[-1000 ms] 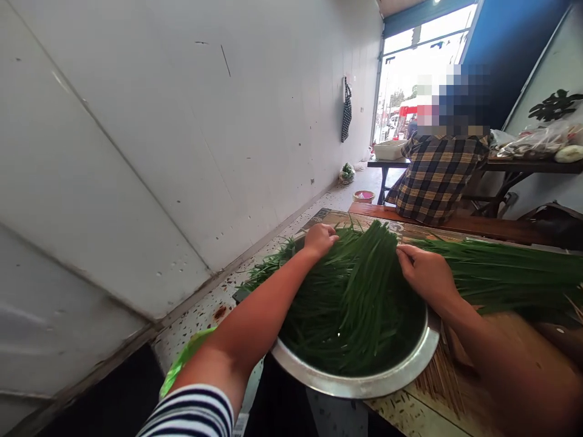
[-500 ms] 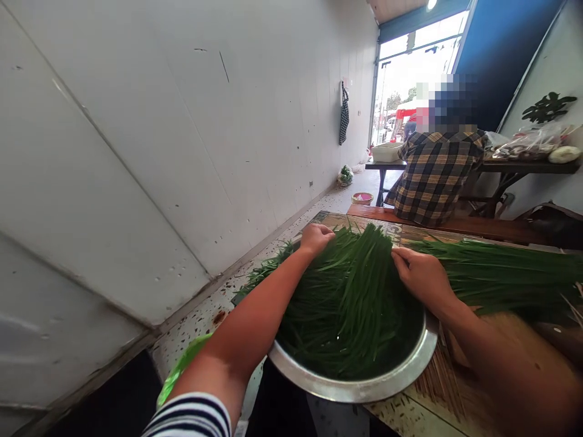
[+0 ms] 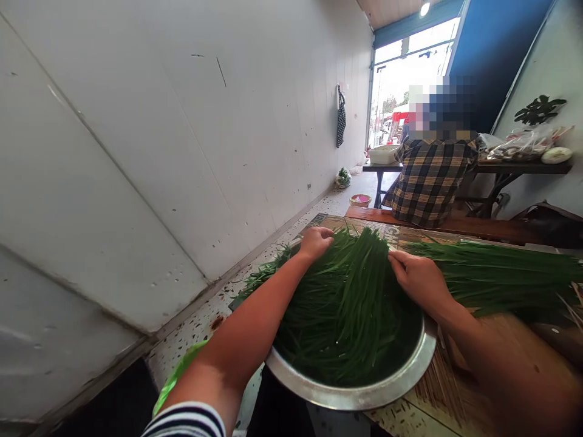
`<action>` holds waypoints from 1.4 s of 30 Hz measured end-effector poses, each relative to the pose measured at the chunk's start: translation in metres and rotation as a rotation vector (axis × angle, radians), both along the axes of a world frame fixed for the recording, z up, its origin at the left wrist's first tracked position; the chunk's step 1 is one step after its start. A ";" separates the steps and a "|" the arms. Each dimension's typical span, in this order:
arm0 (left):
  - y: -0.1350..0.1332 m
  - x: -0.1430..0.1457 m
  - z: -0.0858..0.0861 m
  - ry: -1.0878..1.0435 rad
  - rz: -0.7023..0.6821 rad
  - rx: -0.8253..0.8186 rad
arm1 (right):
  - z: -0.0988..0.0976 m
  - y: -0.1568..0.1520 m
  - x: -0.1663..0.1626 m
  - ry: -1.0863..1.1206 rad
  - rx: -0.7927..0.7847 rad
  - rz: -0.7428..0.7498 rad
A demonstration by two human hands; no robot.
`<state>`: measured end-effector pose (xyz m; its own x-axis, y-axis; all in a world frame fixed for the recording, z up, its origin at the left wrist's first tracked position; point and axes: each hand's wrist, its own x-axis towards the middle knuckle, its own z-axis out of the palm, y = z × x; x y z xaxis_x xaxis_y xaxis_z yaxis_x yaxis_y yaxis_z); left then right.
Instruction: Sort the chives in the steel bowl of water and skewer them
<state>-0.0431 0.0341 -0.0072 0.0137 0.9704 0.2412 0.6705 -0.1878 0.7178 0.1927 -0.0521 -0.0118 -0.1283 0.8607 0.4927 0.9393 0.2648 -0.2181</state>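
A wide metal basin is heaped with long green garlic chives. At its far left edge my left hand has its fingers closed on some chive ends. On the other side my right hand is closed, thumb and forefinger pinched at the right edge of the upright bunch, close to the rim. Exactly how many leaves either hand grips is hidden. More garlic chives lie flat on the table to the right, beyond my right wrist.
Thin wooden sticks lie right of the basin. Other greens sit at its left, by a white wall. A person in a plaid shirt sits ahead on a bench. A green bag is low at left.
The view has shifted slightly. Both hands stay at the chives in nearly the same places, and the bunch leans much as before.
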 end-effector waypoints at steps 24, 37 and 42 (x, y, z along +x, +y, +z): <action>-0.007 0.028 0.001 -0.368 -0.107 0.103 | 0.001 -0.001 -0.002 0.005 0.021 0.029; -0.014 0.034 0.005 -0.422 -0.095 0.125 | 0.002 -0.002 -0.002 0.029 -0.014 0.031; -0.017 0.036 0.006 -0.467 -0.096 0.093 | 0.001 -0.002 -0.003 0.034 0.002 0.040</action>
<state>-0.0074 0.0172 -0.0007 -0.0280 0.9440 0.3286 0.2575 -0.3108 0.9149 0.1900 -0.0538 -0.0103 -0.1459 0.8543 0.4990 0.9199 0.3027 -0.2492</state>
